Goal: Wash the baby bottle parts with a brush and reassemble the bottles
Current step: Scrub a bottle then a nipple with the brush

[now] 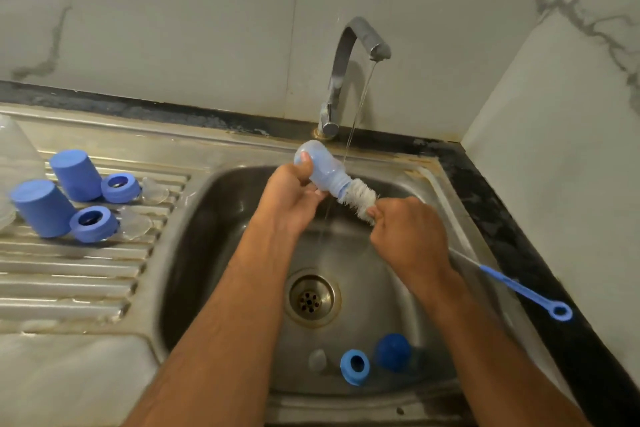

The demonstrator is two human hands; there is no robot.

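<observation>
Bottle point(320, 168) is held over the sink basin point(207, 218), tilted, base up toward the tap point(349, 73), mouth pointing down-right. Left hand point(294, 198) is wrapped around its body, fingers closed on it. White bristle head of the brush point(358, 199) sits at the bottle mouth, partly inside. Right hand point(408, 236) is clenched on the brush wire just behind the bristles; blue handle with ring end sticks out past the wrist over the right counter edge. Thin water stream runs from the tap just right of the bottle.

In the basin near the front: blue collar ring point(355, 367), dark blue cap point(393, 352), clear teat point(317, 360), close together, drain point(311, 298) behind them.

Drainboard point(69, 274) at left: two blue caps point(74, 175), two blue rings point(119, 187), two clear teats point(156, 189).
</observation>
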